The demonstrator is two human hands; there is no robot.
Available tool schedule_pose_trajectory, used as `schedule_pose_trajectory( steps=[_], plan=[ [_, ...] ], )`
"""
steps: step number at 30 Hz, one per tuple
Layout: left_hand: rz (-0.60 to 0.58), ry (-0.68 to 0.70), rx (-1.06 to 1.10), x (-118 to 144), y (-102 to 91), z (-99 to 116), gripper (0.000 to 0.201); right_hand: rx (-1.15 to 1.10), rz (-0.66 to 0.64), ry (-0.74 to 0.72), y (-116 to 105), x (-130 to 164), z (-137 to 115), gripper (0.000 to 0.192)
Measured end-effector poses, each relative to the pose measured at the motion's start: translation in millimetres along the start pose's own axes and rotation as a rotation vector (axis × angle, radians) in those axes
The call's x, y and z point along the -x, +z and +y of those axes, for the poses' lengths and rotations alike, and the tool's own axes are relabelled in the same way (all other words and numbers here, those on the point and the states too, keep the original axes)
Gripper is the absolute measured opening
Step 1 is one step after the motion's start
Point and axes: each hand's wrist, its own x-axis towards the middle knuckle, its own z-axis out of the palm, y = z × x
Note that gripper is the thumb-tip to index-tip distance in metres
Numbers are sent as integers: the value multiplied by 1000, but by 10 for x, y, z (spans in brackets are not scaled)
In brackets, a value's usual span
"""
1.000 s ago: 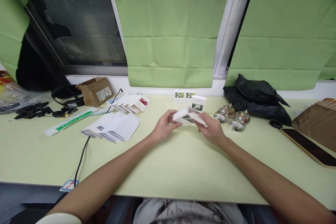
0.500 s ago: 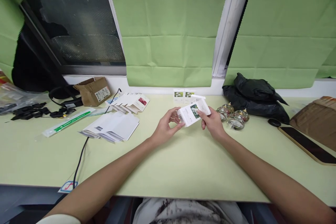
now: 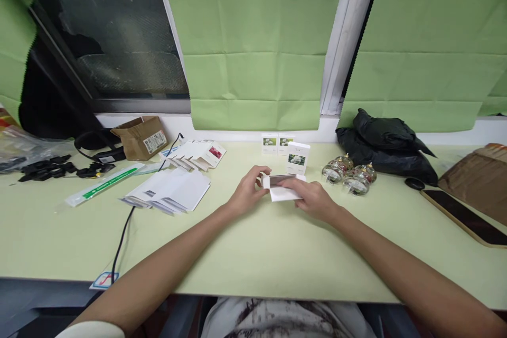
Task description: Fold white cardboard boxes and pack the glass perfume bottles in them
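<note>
Small white box point(image 3: 282, 189) now lowered flat near surface point(image 3: 253, 243) at frame centre, printed face turned away vs half second ago. Left hand point(image 3: 249, 191) pinches its end, right hand point(image 3: 312, 198) covers top. Black bag point(image 3: 386, 150), envelope stack point(image 3: 170, 190), glass bottles point(image 3: 348, 175), upright boxes point(image 3: 297, 157) behind.

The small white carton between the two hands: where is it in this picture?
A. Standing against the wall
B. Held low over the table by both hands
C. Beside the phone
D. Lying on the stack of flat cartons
B: the left hand and right hand both grip the small white carton low over the table.
</note>
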Motion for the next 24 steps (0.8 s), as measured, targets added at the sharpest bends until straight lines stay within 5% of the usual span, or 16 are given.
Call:
schedule_pose_trajectory(
  steps=[3,7,14,19,24],
  plan=[
    [-5,74,-27,-15,-45,-30,36,155,-32,-142,-18,-5,-38,32],
    [18,71,-23,-32,-51,-55,38,145,95,-180,-60,4,-11,31],
    [3,11,34,-34,-53,-98,37,60,456,204,-85,-33,132,15],
    [-37,-55,99,-12,-55,-87,35,62,475,349,-76,-56,220,18],
    [-44,-21,120,-10,-57,-54,41,93,446,343,-67,-38,262,17]
  ],
)
